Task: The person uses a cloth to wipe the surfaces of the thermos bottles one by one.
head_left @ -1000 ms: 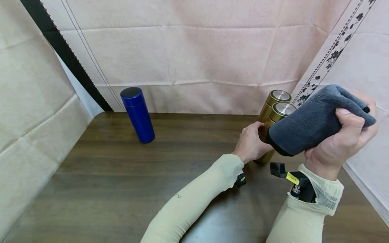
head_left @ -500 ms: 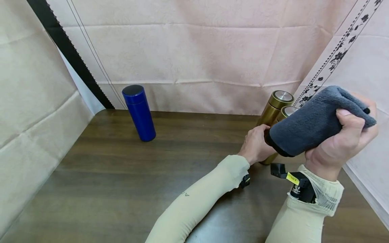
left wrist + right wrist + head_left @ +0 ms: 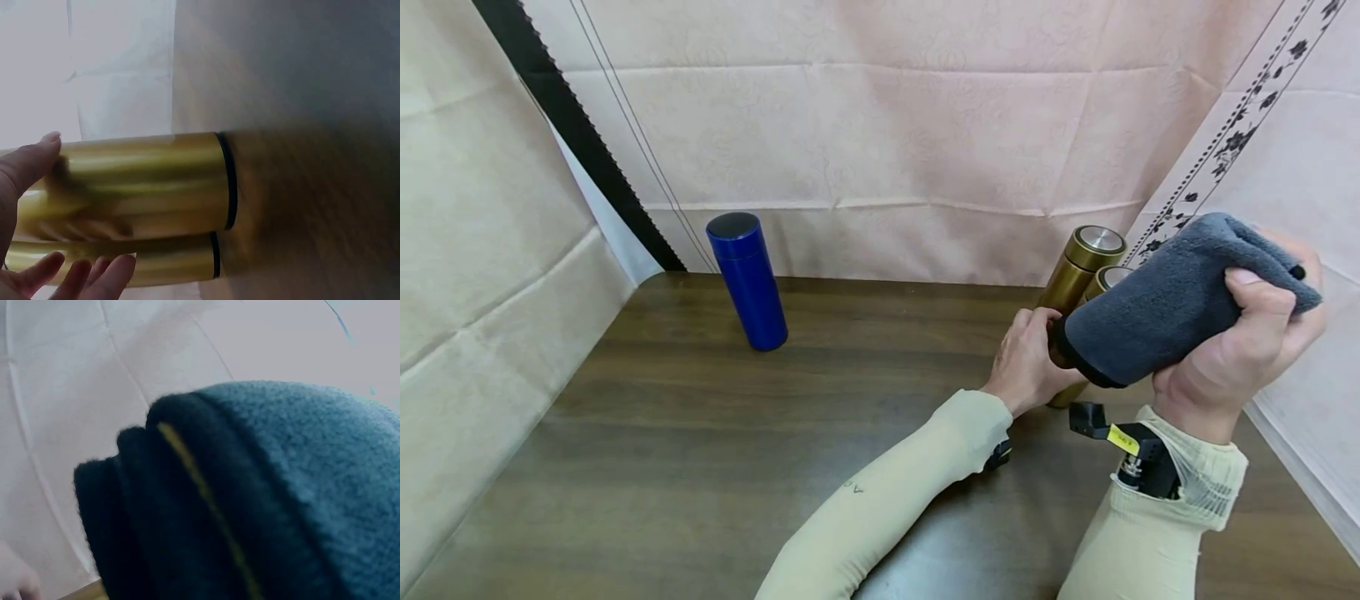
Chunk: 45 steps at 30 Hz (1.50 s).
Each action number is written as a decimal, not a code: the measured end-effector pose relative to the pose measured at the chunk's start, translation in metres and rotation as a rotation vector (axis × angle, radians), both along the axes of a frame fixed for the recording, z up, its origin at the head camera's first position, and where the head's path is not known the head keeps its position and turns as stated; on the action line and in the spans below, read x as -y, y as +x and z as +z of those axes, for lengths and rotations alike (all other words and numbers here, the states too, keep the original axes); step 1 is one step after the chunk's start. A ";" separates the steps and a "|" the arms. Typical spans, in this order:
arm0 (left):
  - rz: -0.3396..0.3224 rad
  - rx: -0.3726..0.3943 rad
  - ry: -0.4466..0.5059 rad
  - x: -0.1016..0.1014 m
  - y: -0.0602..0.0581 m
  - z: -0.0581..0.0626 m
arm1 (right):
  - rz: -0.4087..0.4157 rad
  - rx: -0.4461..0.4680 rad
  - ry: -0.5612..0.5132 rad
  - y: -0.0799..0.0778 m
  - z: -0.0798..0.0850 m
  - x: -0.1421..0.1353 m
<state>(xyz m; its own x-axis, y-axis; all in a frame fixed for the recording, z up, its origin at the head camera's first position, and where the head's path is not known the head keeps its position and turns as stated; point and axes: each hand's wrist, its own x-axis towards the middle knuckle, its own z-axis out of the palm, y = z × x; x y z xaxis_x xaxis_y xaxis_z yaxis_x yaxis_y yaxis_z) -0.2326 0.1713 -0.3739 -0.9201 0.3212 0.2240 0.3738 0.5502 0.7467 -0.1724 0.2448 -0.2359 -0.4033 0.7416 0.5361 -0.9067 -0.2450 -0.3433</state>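
Observation:
My right hand (image 3: 1255,350) grips a folded grey towel (image 3: 1157,308) with dark edging, held up in front of the bottles. In the right wrist view, the towel's stacked dark edges (image 3: 181,487) fill much of the picture. Two gold bottles stand side by side. The rear gold bottle (image 3: 1070,271) has a silver disc on its lid, while the towel partly hides the front gold bottle (image 3: 1101,282). My left hand (image 3: 1026,362) is beside them, fingers relaxed. In the left wrist view, its thumb is at the edge of the nearer bottle (image 3: 156,181), and its fingertips (image 3: 119,272) overlap the other bottle.
A blue bottle (image 3: 748,287) with a dark top stands at the back left of the brown wooden table (image 3: 662,467). Pale cloth (image 3: 865,158) hangs behind the table and along both sides.
The front gold bottle has shifted slightly right, close to the rear one. My left hand moved right with it, then drew slightly left. The right hand and towel stay nearly still.

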 end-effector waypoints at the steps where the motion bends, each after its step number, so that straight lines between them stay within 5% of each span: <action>1: 0.003 -0.008 0.002 0.002 0.002 0.000 | 0.004 -0.004 -0.007 0.000 0.000 0.000; 11: -0.067 -0.133 0.128 0.052 0.016 0.020 | 0.010 0.001 -0.019 0.000 0.001 0.002; 16: -0.013 -0.249 0.191 0.085 0.016 0.030 | 0.008 0.007 -0.007 0.000 0.002 0.003; 25: 0.144 -0.455 0.211 0.139 0.015 0.040 | 0.002 0.024 0.009 -0.002 0.001 0.004; 37: 0.476 -0.574 0.286 0.210 0.005 0.047 | 0.002 0.051 0.009 -0.001 -0.002 0.005; 45: 0.690 -0.613 0.358 0.255 -0.002 0.067 | 0.012 0.058 -0.022 0.000 -0.001 0.003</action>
